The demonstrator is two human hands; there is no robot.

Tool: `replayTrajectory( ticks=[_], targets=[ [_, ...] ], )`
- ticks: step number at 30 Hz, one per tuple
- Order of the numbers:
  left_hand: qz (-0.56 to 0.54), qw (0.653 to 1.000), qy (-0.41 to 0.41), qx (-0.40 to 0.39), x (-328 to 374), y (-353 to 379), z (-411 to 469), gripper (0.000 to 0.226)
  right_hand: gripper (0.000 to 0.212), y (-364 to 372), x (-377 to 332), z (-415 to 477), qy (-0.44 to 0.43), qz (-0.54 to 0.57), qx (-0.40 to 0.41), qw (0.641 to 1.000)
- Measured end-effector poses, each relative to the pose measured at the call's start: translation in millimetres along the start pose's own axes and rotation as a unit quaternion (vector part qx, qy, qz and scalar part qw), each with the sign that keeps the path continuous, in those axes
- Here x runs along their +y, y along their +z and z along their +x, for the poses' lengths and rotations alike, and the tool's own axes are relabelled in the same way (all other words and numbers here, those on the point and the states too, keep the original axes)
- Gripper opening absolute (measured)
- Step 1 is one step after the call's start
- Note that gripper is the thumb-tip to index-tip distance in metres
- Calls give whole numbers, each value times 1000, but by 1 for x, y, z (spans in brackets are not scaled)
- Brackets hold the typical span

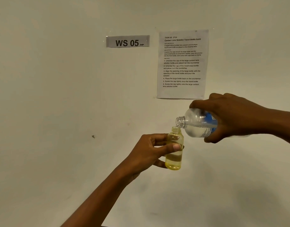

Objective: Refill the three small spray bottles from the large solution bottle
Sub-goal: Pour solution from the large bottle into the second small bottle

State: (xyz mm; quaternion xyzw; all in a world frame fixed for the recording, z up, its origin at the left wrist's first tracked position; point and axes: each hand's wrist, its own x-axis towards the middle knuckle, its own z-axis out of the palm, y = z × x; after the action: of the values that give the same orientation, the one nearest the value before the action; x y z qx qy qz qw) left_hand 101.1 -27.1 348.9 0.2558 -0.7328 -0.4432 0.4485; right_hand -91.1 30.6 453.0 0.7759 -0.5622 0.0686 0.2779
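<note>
Left hand (150, 151) is closed round a small clear yellow-tinted plastic bottle (173, 149), thumb across the front at mid-height, fingers behind. Bottle is upright, cap off, held up in the air in front of the wall. Liquid sits in roughly the lower third; the rest looks empty.

Right hand (229, 115) grips a larger clear plastic solution bottle w/ blue label (198, 122) from above, fingers wrapped over the body. It's tipped near horizontal, neck pointing left and slightly down, cap off. Its mouth sits just above and touching or almost touching the small bottle's rim; can't tell which. No clear stream visible btwn the two openings. Liquid pools along the lower side of the big bottle.

Step, as I read it: pouring into one small bottle, partway filled. Other two small bottles aren't in view, so overall progress can't be judged.

Next move needs: a bit more tilt w/ mouths kept lined up, slow flow since the small neck is narrow, stop short of the shoulder. Spill risk if either hand drifts.

Behind: grey "WS 05" label (128, 41) and a printed white instruction sheet (182, 64) on the wall.
</note>
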Motion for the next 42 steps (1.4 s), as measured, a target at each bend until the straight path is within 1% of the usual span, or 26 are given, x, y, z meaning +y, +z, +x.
replayTrajectory(
  ticks=[6, 17, 33, 42],
  targets=[
    [7, 1000, 2, 0, 1, 0, 0, 28, 72, -1, 0, -1, 2, -6, -1, 1000],
    [-3, 1000, 7, -5, 4, 2, -2, 21, 74, -3, 2, -3, 4, 0, -10, 1000],
    [-4, 1000, 4, -4, 5, 4, -3, 23, 71, -3, 1, -4, -1, -5, -3, 1000],
    [-11, 1000, 5, -5, 4, 4, -4, 19, 73, -1, 2, -2, -1, -1, -7, 1000]
  ],
)
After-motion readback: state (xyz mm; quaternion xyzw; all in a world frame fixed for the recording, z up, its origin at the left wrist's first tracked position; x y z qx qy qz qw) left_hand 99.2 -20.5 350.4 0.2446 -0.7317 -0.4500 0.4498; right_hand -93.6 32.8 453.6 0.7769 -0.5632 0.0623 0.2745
